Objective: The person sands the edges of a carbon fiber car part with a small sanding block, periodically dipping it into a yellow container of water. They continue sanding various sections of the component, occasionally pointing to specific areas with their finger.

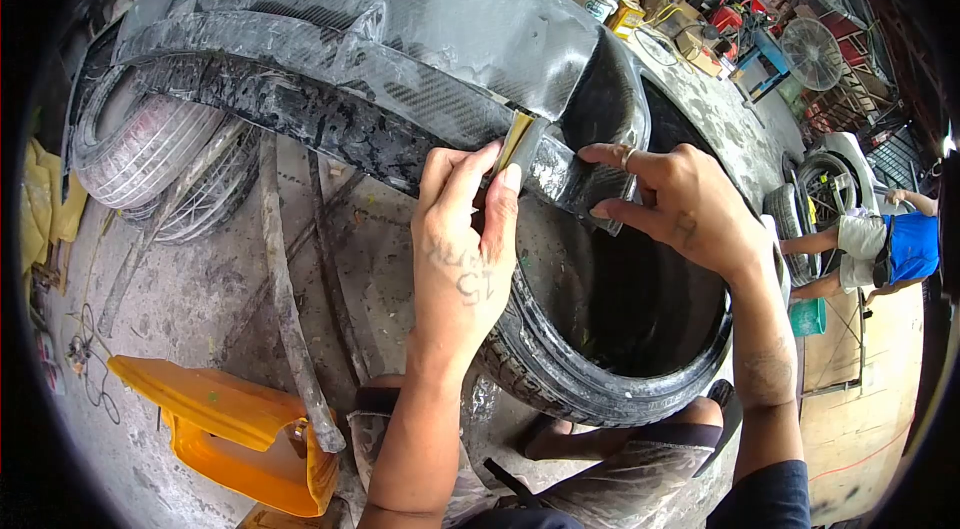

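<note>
A large dusty grey car body panel with a carbon-fibre weave stretches across the upper middle. My left hand is closed, pinching a folded piece of sandpaper between thumb and fingers at the panel's lower edge. The paper touches or nearly touches that edge; the exact contact is hidden. My right hand grips the narrow end flap of the panel, with thumb and index finger on its edge. Beneath the flap lies a tire on its side, close to my legs.
More tires stand under the panel's left end, beside several dirty bars. An orange plastic part lies at lower left. A fan and cluttered shelves fill the upper right. Another person in a blue shirt is at right.
</note>
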Available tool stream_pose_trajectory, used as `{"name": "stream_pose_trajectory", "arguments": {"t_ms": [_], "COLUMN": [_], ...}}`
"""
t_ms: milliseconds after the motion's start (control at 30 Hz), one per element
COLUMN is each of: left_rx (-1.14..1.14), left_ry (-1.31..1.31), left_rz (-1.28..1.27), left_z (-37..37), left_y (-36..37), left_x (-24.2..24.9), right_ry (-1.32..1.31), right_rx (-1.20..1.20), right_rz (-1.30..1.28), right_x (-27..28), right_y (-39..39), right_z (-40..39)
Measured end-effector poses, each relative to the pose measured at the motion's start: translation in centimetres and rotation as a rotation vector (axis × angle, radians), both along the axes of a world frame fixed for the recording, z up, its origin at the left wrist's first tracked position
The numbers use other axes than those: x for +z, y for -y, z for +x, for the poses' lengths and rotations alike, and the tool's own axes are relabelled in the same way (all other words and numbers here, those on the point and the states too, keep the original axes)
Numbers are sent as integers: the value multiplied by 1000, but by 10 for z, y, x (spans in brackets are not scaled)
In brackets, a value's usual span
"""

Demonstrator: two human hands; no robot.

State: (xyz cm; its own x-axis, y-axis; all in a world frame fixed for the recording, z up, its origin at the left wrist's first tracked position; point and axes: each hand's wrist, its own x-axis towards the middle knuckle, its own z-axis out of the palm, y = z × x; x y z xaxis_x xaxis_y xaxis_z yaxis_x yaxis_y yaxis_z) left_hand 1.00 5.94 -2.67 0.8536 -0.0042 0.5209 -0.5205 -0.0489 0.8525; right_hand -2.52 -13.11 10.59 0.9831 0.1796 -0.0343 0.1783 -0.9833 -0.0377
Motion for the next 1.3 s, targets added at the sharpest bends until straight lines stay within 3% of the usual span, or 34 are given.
{"name": "stream_pose_trajectory", "arguments": {"t_ms": [133,200,267,333,400,433,467,533,600,700,800,867,933,1000,1067,1267,1300], "left_rx": [0,13,8,-10,-39,-35,-28,-16,11,1,4,-5,12,82,152,88,19], "left_ry": [-12,-1,-22,6,35,-15,-66,-55,-75,-104,-137,-219,-122,-18,170,226,113], "left_rz": [13,29,50,24,7,-9,-24,-44,100,112,153,109,136,266,592,778,727], "left_z": [0,-2,-4,-2,-4,-7,-9,-10,-9,-5,-6,-9,-4,2,7,2,4], "left_y": [0,-1,-1,2,7,8,8,10,7,8,9,15,23,27,23,25,24], "left_x": [0,1,3,-2,-2,0,2,2,3,-3,-1,3,5,15,27,29,31], "right_ry": [6,258,508,592,345,249,318,269,370,504,639,579,634,687,632,721,702], "right_rx": [10,-165,-346,-456,-581,-655,-448,-539,-526,-546,-474,-482,-437,-393,-400,-410,-421], "right_rz": [90,637,751,943,1316,1349,1682,1713,1746,1557,1529,1589,1578,1653,1658,1595,1574], "right_x": [-7,-28,-43,-67,-91,-89,-118,-93,-106,-122,-125,-125,-124,-129,-129,-137,-133], "right_y": [16,31,39,40,45,35,33,-2,-4,-3,-8,-6,-8,-9,-8,-6,-5], "right_z": [-4,-10,-3,10,29,36,57,41,50,50,52,52,53,57,56,63,58]}}
